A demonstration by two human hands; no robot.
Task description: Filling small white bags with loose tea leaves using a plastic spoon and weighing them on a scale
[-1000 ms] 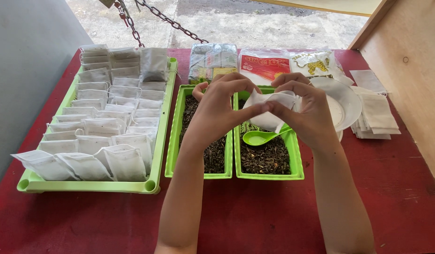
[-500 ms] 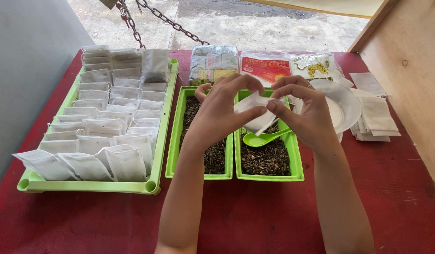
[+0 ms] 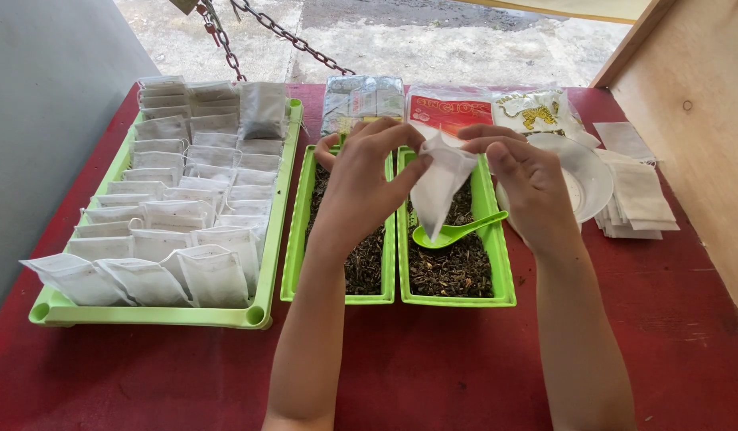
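My left hand and my right hand both pinch the top edge of a small white paper pouch, which hangs point-down between them. Under the pouch stand two narrow green trays of dark loose leaves, the left tray beneath my left hand and the right tray beneath the pouch. A green spoon lies on the leaves in the right tray, its bowl just below the pouch's tip.
A large green tray at the left holds several rows of filled white pouches. A white bowl and a stack of flat pouches sit at the right. Foil and red packets lie behind. A wooden wall rises at the right.
The pouch was crumpled between both hands a second ago; now it hangs unfolded and longer, held by its top edge, and my hands have spread slightly apart.
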